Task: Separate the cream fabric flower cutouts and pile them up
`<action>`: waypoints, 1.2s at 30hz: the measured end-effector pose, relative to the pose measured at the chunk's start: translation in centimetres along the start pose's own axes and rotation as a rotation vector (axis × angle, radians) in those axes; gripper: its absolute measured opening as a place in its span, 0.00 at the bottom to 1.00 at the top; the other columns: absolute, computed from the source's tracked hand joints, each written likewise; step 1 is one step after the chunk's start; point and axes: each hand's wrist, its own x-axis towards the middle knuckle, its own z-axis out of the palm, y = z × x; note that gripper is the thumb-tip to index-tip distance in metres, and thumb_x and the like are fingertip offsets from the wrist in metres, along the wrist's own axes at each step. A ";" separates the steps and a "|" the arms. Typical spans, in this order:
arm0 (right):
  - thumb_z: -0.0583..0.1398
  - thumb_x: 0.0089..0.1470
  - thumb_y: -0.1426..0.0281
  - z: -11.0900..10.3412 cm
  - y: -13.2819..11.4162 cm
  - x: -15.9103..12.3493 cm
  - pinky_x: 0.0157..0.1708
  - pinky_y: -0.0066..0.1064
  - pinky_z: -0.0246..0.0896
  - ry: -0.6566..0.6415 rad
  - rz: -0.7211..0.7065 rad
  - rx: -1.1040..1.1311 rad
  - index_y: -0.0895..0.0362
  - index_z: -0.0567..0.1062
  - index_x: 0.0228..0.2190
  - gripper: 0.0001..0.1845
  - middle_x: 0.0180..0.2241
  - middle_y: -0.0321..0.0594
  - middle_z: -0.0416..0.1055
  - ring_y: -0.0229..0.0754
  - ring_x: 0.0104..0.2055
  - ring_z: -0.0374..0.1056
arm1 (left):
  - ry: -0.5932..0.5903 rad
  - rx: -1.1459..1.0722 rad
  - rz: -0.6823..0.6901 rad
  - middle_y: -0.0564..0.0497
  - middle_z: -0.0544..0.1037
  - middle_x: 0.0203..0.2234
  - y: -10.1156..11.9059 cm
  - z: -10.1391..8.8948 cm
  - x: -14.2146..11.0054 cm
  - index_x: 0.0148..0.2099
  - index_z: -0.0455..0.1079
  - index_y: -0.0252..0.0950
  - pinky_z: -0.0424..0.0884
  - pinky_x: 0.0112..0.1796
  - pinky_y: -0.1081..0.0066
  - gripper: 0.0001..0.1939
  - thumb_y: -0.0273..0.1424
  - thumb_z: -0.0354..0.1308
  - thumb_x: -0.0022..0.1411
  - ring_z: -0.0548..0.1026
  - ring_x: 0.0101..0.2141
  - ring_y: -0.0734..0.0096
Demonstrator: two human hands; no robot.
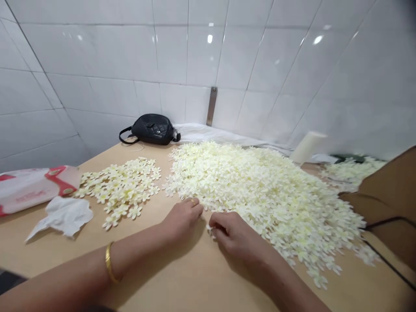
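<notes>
Small flower grp (126,186) may scatter if L arm (138,245) brushes it. L hand (185,219): fingers curled, grip hidden, can't tell. Betw. hands, a white flower (209,231), pinched by R hand (235,238), may bend if squeezed. Big pile (237,177) may spill b/c R arm (282,281) is near.

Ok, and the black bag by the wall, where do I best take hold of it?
I'd pinch its strap loop, coming from the left: it juts out at that end of the black bag, whose body looks rounded, while the large flower pile spreads on its right.
</notes>
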 end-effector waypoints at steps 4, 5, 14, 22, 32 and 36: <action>0.49 0.49 0.78 -3.1 0.4 0.9 0.23 0.24 0.48 0.107 -0.014 0.016 0.57 0.65 0.23 0.08 0.20 0.31 0.61 0.33 0.22 0.56 | 0.049 -0.031 -0.020 0.51 0.68 0.25 -1.1 -1.6 1.8 0.27 0.61 0.36 0.61 0.29 0.73 0.11 0.25 0.41 0.59 0.66 0.27 0.72; 0.49 0.49 0.77 -4.0 0.6 1.2 0.23 0.24 0.48 0.150 -0.010 0.012 0.57 0.66 0.24 0.08 0.19 0.31 0.60 0.33 0.22 0.56 | 0.081 -0.040 -0.023 0.51 0.68 0.26 -1.4 -2.0 2.6 0.28 0.61 0.36 0.61 0.29 0.73 0.11 0.26 0.41 0.59 0.66 0.28 0.72; 0.52 0.47 0.71 -8.8 5.3 6.9 0.21 0.25 0.50 0.438 0.120 -0.036 0.57 0.66 0.24 0.05 0.17 0.30 0.60 0.33 0.20 0.55 | 0.229 -0.073 -0.106 0.49 0.70 0.29 -1.6 -3.4 12.6 0.30 0.63 0.36 0.61 0.31 0.71 0.08 0.25 0.44 0.56 0.68 0.31 0.69; 0.53 0.53 0.69 -12.6 9.7 9.8 0.25 0.27 0.60 0.473 0.134 -0.126 0.60 0.71 0.28 0.09 0.23 0.35 0.67 0.35 0.25 0.63 | 0.229 -0.045 -0.139 0.47 0.71 0.31 -2.5 -3.8 17.7 0.30 0.65 0.36 0.61 0.30 0.69 0.08 0.22 0.45 0.53 0.70 0.32 0.65; 0.54 0.50 0.72 -13.2 10.6 9.8 0.21 0.28 0.58 0.529 0.083 -0.197 0.58 0.73 0.33 0.10 0.16 0.35 0.67 0.38 0.19 0.65 | 0.128 -0.094 -0.078 0.47 0.72 0.31 -3.0 -3.4 18.1 0.32 0.67 0.36 0.62 0.31 0.69 0.06 0.27 0.49 0.55 0.69 0.33 0.65; 0.53 0.49 0.72 -13.5 8.7 8.2 0.24 0.30 0.59 0.569 0.090 -0.225 0.55 0.73 0.26 0.08 0.21 0.41 0.73 0.43 0.24 0.68 | 0.147 -0.110 -0.071 0.48 0.71 0.30 -3.7 -5.0 13.2 0.31 0.66 0.36 0.62 0.33 0.70 0.08 0.28 0.46 0.57 0.68 0.34 0.67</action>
